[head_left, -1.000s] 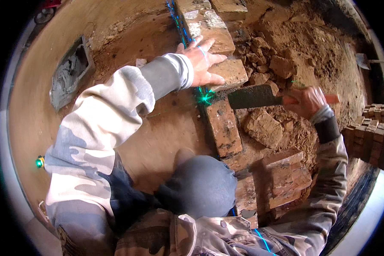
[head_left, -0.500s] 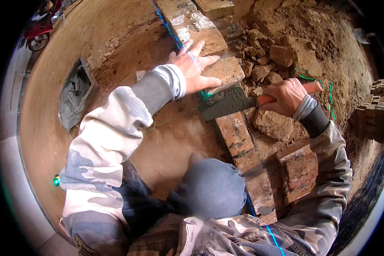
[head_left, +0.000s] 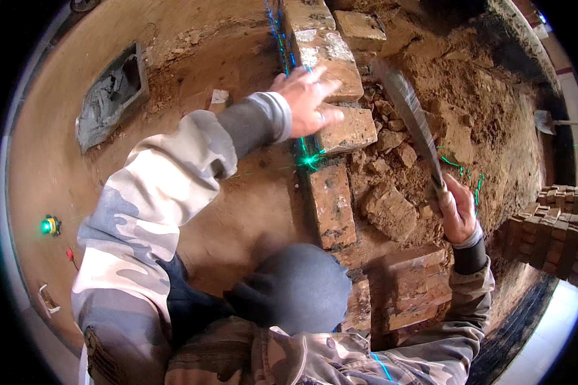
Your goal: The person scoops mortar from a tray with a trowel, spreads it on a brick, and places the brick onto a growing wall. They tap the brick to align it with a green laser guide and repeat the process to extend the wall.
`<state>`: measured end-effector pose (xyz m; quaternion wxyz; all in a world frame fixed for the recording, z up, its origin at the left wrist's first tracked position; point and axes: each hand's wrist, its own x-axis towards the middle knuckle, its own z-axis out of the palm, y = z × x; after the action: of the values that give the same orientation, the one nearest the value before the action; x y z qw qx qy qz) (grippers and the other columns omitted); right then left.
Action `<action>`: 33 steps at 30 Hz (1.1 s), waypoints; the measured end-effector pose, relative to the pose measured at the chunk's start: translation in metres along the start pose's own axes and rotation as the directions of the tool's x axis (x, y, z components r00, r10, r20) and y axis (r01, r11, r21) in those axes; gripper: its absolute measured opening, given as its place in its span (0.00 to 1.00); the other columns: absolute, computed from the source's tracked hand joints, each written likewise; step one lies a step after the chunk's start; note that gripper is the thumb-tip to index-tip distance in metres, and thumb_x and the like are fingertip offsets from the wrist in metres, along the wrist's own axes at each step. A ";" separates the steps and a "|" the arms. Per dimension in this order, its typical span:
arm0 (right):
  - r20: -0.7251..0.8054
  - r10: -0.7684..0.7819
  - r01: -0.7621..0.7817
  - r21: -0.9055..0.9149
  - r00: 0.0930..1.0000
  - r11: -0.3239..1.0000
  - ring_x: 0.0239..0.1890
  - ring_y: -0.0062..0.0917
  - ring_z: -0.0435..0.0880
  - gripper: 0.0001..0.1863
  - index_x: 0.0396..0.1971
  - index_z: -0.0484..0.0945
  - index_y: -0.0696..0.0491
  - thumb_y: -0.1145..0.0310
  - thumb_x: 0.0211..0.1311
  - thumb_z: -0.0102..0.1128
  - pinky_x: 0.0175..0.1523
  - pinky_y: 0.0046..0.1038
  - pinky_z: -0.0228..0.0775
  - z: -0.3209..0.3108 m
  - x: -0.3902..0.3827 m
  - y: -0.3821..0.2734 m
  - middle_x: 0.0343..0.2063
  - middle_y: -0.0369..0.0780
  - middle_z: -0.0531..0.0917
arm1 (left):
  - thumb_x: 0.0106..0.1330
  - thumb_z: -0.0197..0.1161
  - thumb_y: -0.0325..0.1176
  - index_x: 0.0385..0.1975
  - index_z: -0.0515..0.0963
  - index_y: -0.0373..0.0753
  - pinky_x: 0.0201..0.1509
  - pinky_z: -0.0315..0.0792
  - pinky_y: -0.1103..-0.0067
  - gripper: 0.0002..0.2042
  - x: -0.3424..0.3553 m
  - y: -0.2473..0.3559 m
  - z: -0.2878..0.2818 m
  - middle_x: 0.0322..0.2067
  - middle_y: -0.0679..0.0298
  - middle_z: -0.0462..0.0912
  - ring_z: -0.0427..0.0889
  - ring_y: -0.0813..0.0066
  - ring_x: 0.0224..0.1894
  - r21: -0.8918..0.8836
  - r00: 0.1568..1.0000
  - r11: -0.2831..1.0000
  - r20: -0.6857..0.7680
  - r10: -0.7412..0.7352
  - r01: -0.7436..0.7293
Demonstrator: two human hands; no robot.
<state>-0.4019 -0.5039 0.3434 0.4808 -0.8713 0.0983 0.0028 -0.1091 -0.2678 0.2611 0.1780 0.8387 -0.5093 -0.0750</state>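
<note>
My left hand [head_left: 307, 101], its spread fingers smeared by motion, is over the left edge of the brick course. Below it lies a brick [head_left: 350, 130] set on the row; whether the fingertips touch it I cannot tell. My right hand [head_left: 457, 208] is wrapped round the handle of a bricklayer's trowel [head_left: 412, 112], whose long blade stands raised edge-on above the rubble. Nearer to me the lower course of bricks [head_left: 332, 202] continues. A bright green laser spot [head_left: 311, 160] shines beside the placed brick, with a blue string line [head_left: 280, 38] along the wall's left side.
A mortar trough [head_left: 112, 96] sits at far left, and a small brick piece [head_left: 219, 99] lies on the dirt. Rubble [head_left: 392, 208] fills the wall's right side. Stacked bricks [head_left: 549, 231] and a shovel [head_left: 545, 122] are far right; a glowing laser device [head_left: 50, 225] stands left.
My right hand has swung the trowel from flat beside the brick's near end to upright at the right. My left hand has lifted or shifted slightly off the brick. The whole view has turned.
</note>
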 end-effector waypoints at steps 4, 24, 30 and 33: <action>0.124 0.328 -0.351 0.353 0.936 0.867 0.15 0.14 0.60 0.29 0.30 0.71 0.55 0.43 0.78 0.38 0.20 0.20 0.52 0.037 0.022 -0.007 0.16 0.30 0.66 | 0.68 0.60 0.57 0.63 0.71 0.34 0.74 0.59 0.61 0.34 -0.023 -0.026 -0.007 0.68 0.38 0.62 0.63 0.42 0.70 -0.001 0.975 0.996 -0.200 -0.092 0.094; 0.019 0.422 -0.365 0.540 0.906 0.759 0.15 0.13 0.65 0.22 0.50 0.74 0.58 0.53 0.78 0.44 0.17 0.19 0.58 0.074 0.034 -0.080 0.20 0.32 0.71 | 0.62 0.65 0.61 0.65 0.67 0.30 0.76 0.54 0.59 0.42 -0.051 0.010 0.007 0.71 0.41 0.58 0.57 0.43 0.73 -0.054 0.985 0.998 -0.168 -0.037 0.029; 0.061 0.452 -0.427 0.459 0.890 0.779 0.15 0.13 0.67 0.23 0.48 0.75 0.59 0.51 0.78 0.45 0.17 0.20 0.60 0.087 0.045 -0.061 0.21 0.32 0.72 | 0.61 0.62 0.65 0.64 0.72 0.35 0.75 0.54 0.57 0.41 -0.048 0.015 0.020 0.70 0.41 0.59 0.57 0.45 0.73 -0.071 0.982 0.994 -0.163 -0.091 0.080; 0.019 0.434 -0.390 0.473 0.901 0.790 0.15 0.13 0.67 0.23 0.49 0.75 0.60 0.52 0.78 0.46 0.17 0.20 0.60 0.093 0.040 -0.061 0.20 0.32 0.72 | 0.61 0.63 0.63 0.64 0.71 0.36 0.75 0.55 0.58 0.40 -0.051 0.015 0.018 0.70 0.41 0.59 0.58 0.45 0.73 -0.069 0.982 0.993 -0.159 -0.106 0.096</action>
<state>-0.3441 -0.4015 0.3405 0.6581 -0.6868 0.3052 0.0446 -0.1505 -0.2332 0.2470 0.2402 0.8609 -0.4474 -0.0307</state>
